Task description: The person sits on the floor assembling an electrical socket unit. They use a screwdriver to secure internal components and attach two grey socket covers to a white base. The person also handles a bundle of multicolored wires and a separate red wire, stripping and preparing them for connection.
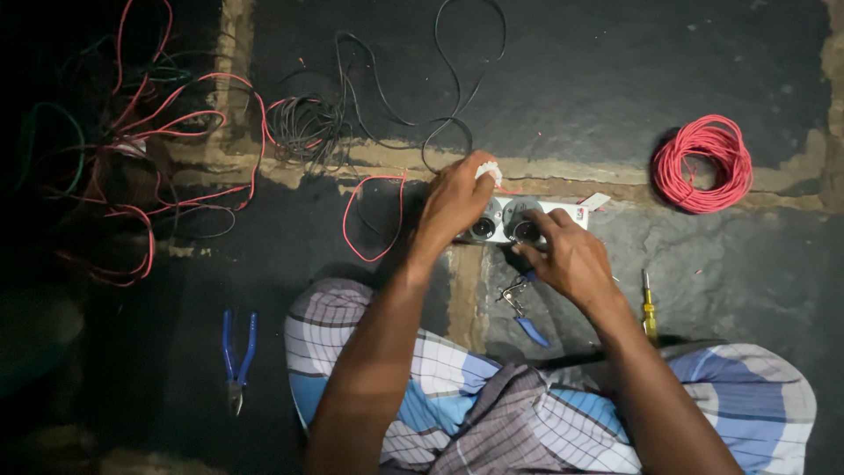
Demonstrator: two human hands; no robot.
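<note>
head view: the white socket panel lies on the dark stone floor just in front of the person's knees. the left hand is closed over its left end, pinching a small white piece; the right hand pinches at the right round socket. a red wire loops beside it, seemingly not yet joined. blue pliers, a yellow screwdriver and the red wire coil lie unused, so wiring looks early

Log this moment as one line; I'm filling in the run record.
left hand: grips white switch board end | right hand: fingers on its round socket | blue pliers, yellow screwdriver, red wire coil on floor
</note>
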